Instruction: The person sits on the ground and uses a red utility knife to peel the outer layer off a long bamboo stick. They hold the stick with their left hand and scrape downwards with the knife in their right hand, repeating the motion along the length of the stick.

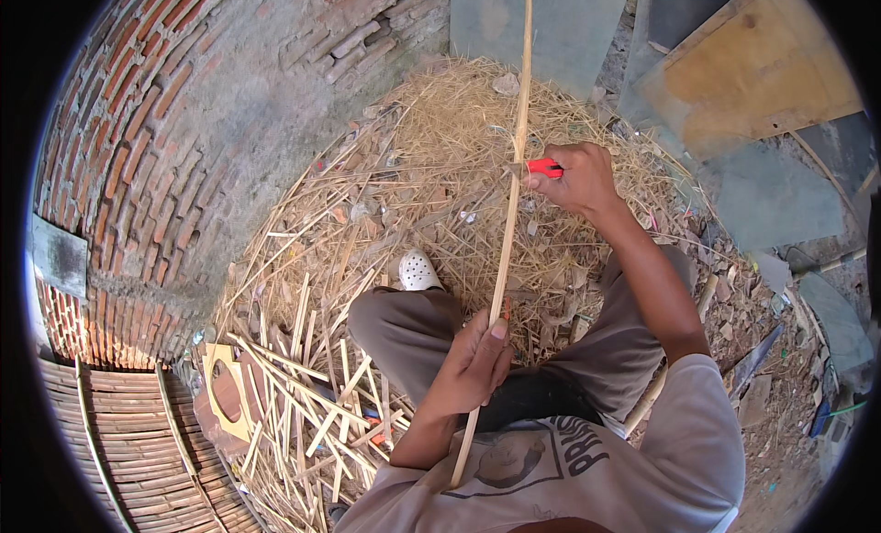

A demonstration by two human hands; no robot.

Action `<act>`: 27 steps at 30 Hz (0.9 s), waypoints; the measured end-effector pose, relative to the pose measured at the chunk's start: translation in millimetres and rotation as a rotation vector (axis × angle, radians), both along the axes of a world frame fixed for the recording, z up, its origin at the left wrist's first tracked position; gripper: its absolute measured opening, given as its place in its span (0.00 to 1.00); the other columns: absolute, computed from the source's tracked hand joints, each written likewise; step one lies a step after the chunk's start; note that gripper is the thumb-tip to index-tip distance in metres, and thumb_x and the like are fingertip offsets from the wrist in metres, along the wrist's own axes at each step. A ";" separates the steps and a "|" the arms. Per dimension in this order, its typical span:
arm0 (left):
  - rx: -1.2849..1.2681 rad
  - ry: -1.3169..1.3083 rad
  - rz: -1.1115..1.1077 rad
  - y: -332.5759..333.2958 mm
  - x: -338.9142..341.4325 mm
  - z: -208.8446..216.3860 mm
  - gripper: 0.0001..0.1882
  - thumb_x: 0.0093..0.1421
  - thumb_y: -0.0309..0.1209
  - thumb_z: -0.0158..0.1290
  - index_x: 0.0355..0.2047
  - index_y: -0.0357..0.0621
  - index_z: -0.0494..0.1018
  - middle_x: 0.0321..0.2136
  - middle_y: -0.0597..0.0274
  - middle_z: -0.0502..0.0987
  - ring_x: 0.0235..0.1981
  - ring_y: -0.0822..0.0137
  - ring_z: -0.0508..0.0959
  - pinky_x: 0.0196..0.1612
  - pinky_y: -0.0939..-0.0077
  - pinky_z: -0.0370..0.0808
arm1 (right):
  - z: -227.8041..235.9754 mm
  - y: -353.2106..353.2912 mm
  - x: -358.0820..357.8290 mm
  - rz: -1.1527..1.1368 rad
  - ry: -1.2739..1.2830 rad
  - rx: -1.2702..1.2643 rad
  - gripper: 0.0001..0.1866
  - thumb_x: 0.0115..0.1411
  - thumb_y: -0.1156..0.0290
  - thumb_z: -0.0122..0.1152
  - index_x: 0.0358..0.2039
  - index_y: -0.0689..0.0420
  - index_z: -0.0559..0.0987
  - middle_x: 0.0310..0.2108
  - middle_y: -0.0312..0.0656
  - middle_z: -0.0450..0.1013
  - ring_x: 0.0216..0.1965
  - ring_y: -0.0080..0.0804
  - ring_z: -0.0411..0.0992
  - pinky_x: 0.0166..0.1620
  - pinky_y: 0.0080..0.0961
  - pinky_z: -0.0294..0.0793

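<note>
As seen in the head view, a long pale strip [509, 230] is running from just past twelve o'clock down to six o'clock, its lower end resting against the person's gray shirt [596, 492]. Toward two o'clock, the right hand [580, 177] is gripping a red-handled tool [541, 168], fingers curled tight around it; the tool's tip is meeting the strip's edge, though whether it is biting in cannot be told. Between five and six o'clock, the left hand [477, 359] is holding the strip, thumb laid along it. Near the dial's centre, a white clog [419, 272] is showing beyond the bent knee. Dry shavings [450, 120] are covering the ground at twelve o'clock, loose cut strips [321, 423] are lying crisscrossed at seven, and a brick wall [138, 166] is standing between nine and ten.
</note>
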State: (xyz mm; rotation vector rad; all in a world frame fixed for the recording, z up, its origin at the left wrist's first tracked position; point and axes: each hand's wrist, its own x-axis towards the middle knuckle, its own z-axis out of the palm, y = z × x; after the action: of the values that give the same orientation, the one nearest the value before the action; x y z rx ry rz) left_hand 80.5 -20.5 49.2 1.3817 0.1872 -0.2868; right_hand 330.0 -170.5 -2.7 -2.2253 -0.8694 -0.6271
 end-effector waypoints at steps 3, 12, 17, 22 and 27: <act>-0.119 -0.012 -0.080 -0.2 -9.3 -8.4 0.12 0.72 0.38 0.33 0.33 0.46 0.59 0.10 0.71 0.57 0.06 0.80 0.54 0.11 0.86 0.54 | -4.0 -13.4 26.9 -0.093 0.110 0.050 0.37 0.51 0.28 0.51 0.16 0.56 0.77 0.11 0.44 0.67 0.17 0.45 0.71 0.24 0.38 0.69; -0.208 0.059 -0.081 3.4 -32.3 -10.6 0.14 0.71 0.40 0.37 0.30 0.47 0.60 0.09 0.73 0.56 0.07 0.79 0.53 0.16 0.84 0.56 | 6.0 -46.9 65.2 -0.569 0.389 0.055 0.43 0.54 0.25 0.40 0.22 0.58 0.80 0.20 0.51 0.74 0.29 0.51 0.75 0.35 0.42 0.72; -0.155 0.107 -0.174 15.5 -47.1 -9.2 0.14 0.71 0.39 0.38 0.30 0.46 0.60 0.10 0.74 0.56 0.10 0.80 0.54 0.17 0.84 0.55 | 0.2 -78.4 97.7 -0.639 0.437 0.129 0.44 0.54 0.25 0.40 0.23 0.59 0.81 0.22 0.53 0.75 0.31 0.51 0.76 0.38 0.43 0.72; -0.168 0.186 -0.251 46.5 -79.1 -14.7 0.13 0.71 0.37 0.37 0.31 0.45 0.61 0.12 0.74 0.57 0.12 0.80 0.55 0.17 0.85 0.54 | -25.6 -110.0 138.1 -0.769 0.543 0.134 0.46 0.52 0.22 0.37 0.31 0.57 0.83 0.27 0.53 0.77 0.35 0.50 0.76 0.41 0.42 0.71; -0.103 0.209 -0.308 58.3 -104.0 -21.6 0.11 0.72 0.33 0.36 0.33 0.43 0.62 0.13 0.75 0.58 0.13 0.82 0.57 0.17 0.85 0.55 | -162.1 -265.6 182.0 -1.032 0.763 0.395 0.51 0.53 0.25 0.38 0.51 0.64 0.75 0.54 0.61 0.68 0.60 0.53 0.62 0.61 0.40 0.59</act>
State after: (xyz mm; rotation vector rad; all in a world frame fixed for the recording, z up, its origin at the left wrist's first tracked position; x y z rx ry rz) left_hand -23.5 37.8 27.5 1.2755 0.1297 -0.6899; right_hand 512.0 -436.2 -164.7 -2.1319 0.7700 -0.2639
